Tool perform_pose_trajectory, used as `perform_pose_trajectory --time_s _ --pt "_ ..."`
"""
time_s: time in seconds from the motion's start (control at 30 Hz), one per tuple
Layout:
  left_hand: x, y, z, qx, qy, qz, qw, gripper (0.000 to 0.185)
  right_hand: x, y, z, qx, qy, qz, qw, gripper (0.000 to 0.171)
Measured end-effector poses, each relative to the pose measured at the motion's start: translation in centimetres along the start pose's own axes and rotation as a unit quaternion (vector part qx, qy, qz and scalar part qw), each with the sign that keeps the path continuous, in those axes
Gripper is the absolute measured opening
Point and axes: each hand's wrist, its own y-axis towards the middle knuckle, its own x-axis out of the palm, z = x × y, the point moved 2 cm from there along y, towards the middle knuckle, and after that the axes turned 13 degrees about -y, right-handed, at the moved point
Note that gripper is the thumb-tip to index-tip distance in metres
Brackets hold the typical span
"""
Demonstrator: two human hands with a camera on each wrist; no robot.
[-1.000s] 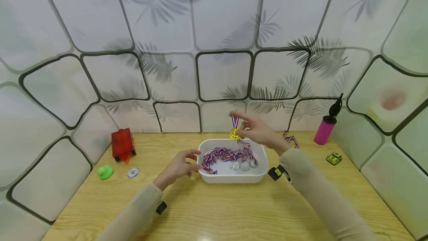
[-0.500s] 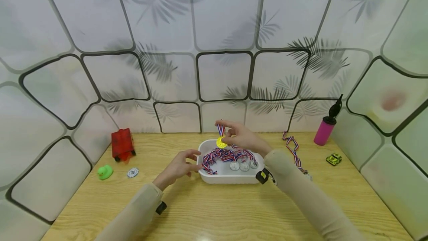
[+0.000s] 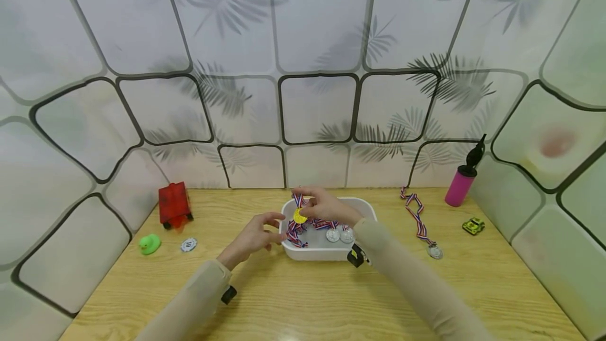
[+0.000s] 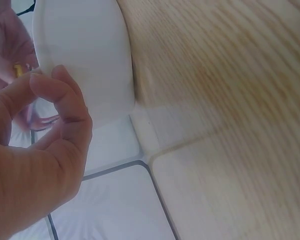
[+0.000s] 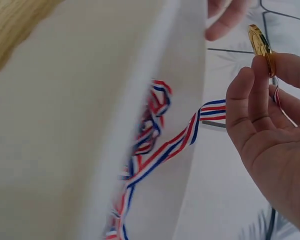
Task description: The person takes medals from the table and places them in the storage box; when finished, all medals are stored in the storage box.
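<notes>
My right hand (image 3: pixel 318 206) pinches a gold medal (image 3: pixel 299 216) by its disc and red-white-blue ribbon, low over the left end of a white tray (image 3: pixel 368 209). The right wrist view shows the gold medal (image 5: pixel 260 42) edge-on between my fingertips, its ribbon (image 5: pixel 170 145) trailing into the tray. Inside the tray lie silver medals (image 3: pixel 333 235) with tangled striped ribbons. My left hand (image 3: pixel 255 234) hovers just left of the tray with its fingers loosely curled and holds nothing. In the left wrist view the left hand (image 4: pixel 35 155) is close to the white tray wall (image 4: pixel 85 55).
A silver medal with its ribbon (image 3: pixel 433 251) lies on the wooden table to the right of the tray. A pink bottle (image 3: pixel 460 183) and a small yellow-green toy car (image 3: pixel 473 224) stand far right. At the left are a red toy (image 3: pixel 174 204), a green duck (image 3: pixel 149 244) and a small round token (image 3: pixel 188 244).
My right hand has carried the gold medal left and down, from above the tray's far right to low over its left end. The left hand has stayed put.
</notes>
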Motion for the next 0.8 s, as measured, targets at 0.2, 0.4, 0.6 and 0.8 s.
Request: perform_pose_trajectory --time_s 0.2,0.4,0.6,0.8 --pt "0.0 0.0 -0.1 0.006 0.0 0.0 1.0 0.049 1.6 0.8 1.6 0.023 -0.007 -0.006 1.0 0.057" --pt "-0.2 0.0 -0.1 0.01 0.001 -0.008 0.9999 0.05 3.4 1.0 3.0 0.035 0.023 0.0 0.999 0.043" --pt "-0.1 -0.1 -0.1 0.011 0.0 -0.006 0.9999 0.051 4.4 1.0 3.3 0.079 0.062 0.043 0.994 0.028" --pt "0.0 -0.1 0.0 0.005 0.001 0.0 1.0 0.05 4.8 1.1 3.3 0.123 0.06 0.096 0.986 0.02"
